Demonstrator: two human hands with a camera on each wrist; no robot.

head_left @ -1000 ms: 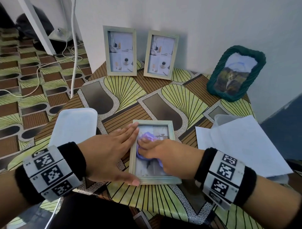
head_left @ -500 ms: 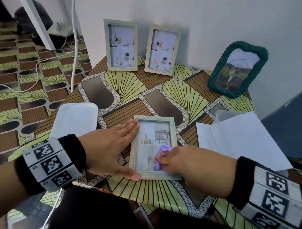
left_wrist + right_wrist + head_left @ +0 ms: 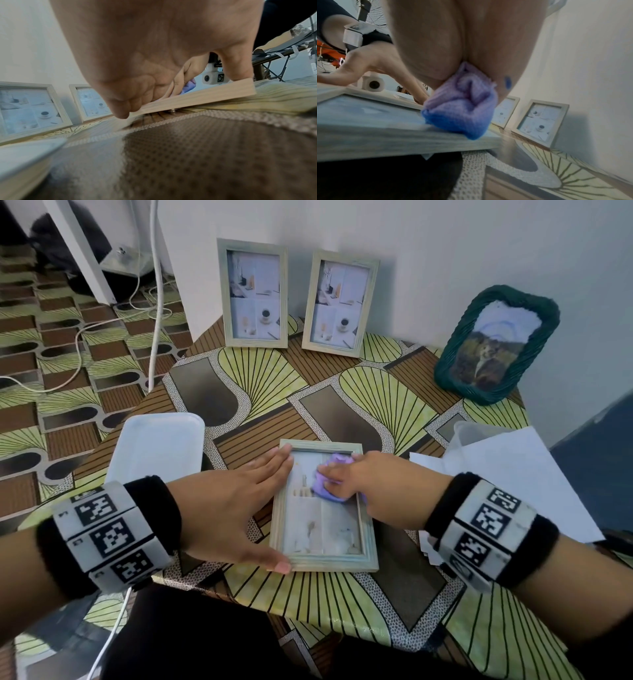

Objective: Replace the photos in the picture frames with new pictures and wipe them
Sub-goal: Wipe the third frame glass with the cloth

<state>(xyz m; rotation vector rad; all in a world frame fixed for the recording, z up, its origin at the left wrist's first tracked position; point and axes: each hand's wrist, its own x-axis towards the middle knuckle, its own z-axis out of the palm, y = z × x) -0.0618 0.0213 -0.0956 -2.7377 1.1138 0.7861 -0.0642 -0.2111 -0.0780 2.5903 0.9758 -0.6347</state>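
**Four frames on the table, one lies flat under both hands**

Four picture frames are on the patterned table (image 3: pixel 404 594), which stands against a white wall (image 3: pixel 445 251). Sheets of white paper (image 3: pixel 520 474) cover the right side of the table and lie over a clear plastic container (image 3: pixel 460 433). A white tray (image 3: pixel 157 446) sits at the left edge.

At the back, a green woven frame (image 3: pixel 493 302) leans on the wall at the right. Two pale wooden frames (image 3: pixel 255 294) (image 3: pixel 339 304) stand upright side by side to its left.

Near the front edge, the flat frame (image 3: pixel 323 563) lies face up between the two hands. The left hand (image 3: pixel 226 508) is spread: its straight fingers rest on the frame's left side near the far corner, and the thumb touches the near left corner. The right hand (image 3: pixel 376 491) has its fingers curled around a bunched purple cloth (image 3: pixel 330 482) and presses it on the glass in the upper right part of the frame. From the right wrist view, the cloth (image 3: pixel 462 106) reaches the frame's edge.
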